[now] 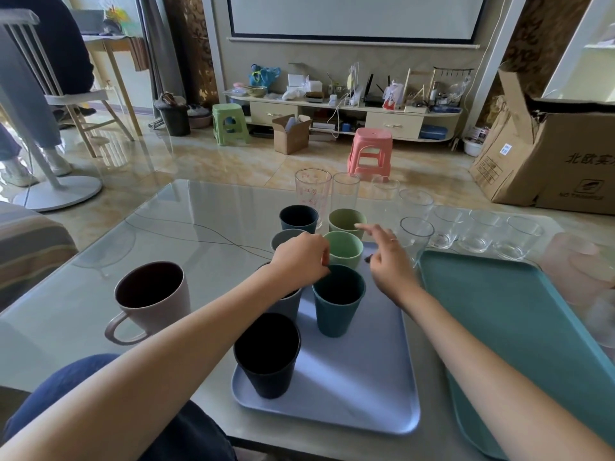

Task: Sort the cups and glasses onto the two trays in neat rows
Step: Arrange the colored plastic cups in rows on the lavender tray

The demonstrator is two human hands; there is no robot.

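Left grip (301, 257): fingers curled downward, tips at the rim of the teal cup (337, 301) and just beside the light green cup (344, 249). Whether it pinches either rim cannot be told. Right grip (387, 257): spread and relaxed, forefinger extended toward the olive cup (346, 221), holding nothing.

On the lavender tray (359, 394), under and near both grips: teal cup directly below the left grip, black cup (266, 354) nearer the person, a grey cup (289, 302) largely hidden beneath the left wrist, light green cup between the two grips.

Beyond the grips on the bench (83, 311): olive cup, dark blue cup (298, 219), another grey cup (283, 239), two tall glasses (312, 191). Right of the right grip: teal tray (519, 327), bare, with short clear glasses (479, 229) in a row behind it. Left of the left grip: pink mug (151, 297), on the bench.
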